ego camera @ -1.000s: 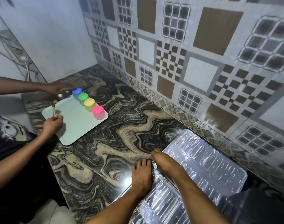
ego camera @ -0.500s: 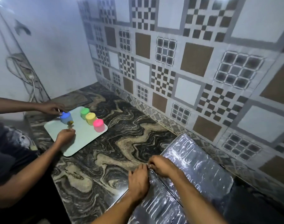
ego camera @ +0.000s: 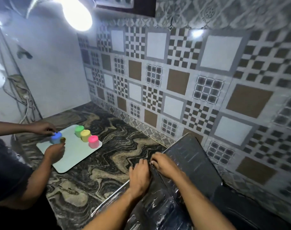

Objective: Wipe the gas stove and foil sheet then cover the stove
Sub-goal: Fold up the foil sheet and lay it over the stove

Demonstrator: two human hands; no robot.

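A ribbed foil sheet [ego camera: 192, 161] lies over the stove at the lower right of the marble counter, looking dark in this light; the stove itself is hidden under it. My left hand [ego camera: 139, 175] rests palm down on the sheet's left edge. My right hand [ego camera: 164, 163] sits just beside it, fingers curled and pinching the foil at that edge. Whether the left hand grips the foil or only presses it, I cannot tell.
Another person stands at the left, hands on a pale tray [ego camera: 78, 156] holding a blue cup [ego camera: 56, 137]; green [ego camera: 79, 130], yellow [ego camera: 85, 135] and pink [ego camera: 93, 141] cups stand there too. The tiled wall [ego camera: 174, 90] runs behind; a bright lamp [ego camera: 76, 14] hangs above.
The view has tilted upward, bringing the lamp in. My hands stay at the foil's left edge, the right one curling tighter. The other person moved the blue cup away from the row.
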